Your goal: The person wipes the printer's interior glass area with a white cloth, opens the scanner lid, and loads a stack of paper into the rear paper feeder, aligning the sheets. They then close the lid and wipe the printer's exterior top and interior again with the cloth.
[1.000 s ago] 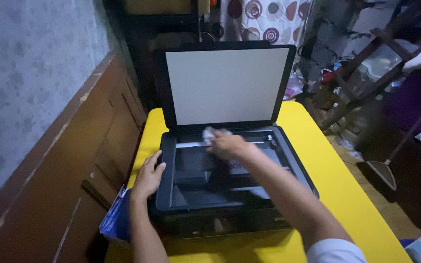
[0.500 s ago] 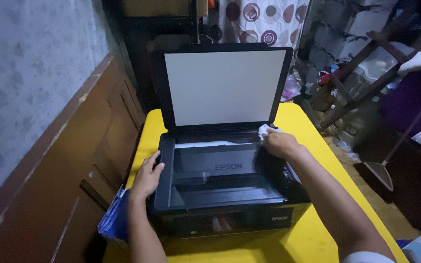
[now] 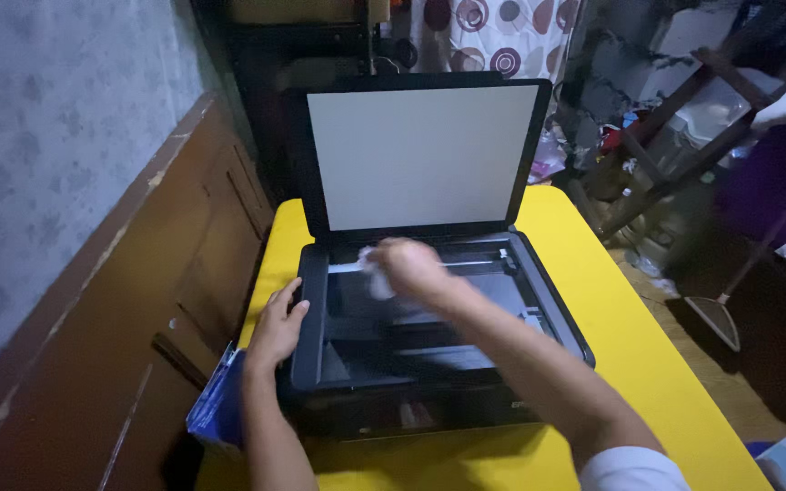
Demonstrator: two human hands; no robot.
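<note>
a black flatbed scanner [image 3: 429,364] lies open, lid upright, a crumpled white cloth [image 3: 377,275] on its glass.

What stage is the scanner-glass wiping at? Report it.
Done: black scanner lid stands open, glass exposed. In hand: right hand presses a crumpled white cloth on the glass's far left part; left hand braces the black scanner's left edge. Left: near glass, closing lid.

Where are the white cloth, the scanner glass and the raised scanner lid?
white cloth [image 3: 377,275], head view, on the bit showing left of the right hand.
scanner glass [image 3: 466,314], head view, on bare glass.
scanner lid [image 3: 420,155], head view, on its white underside.
</note>
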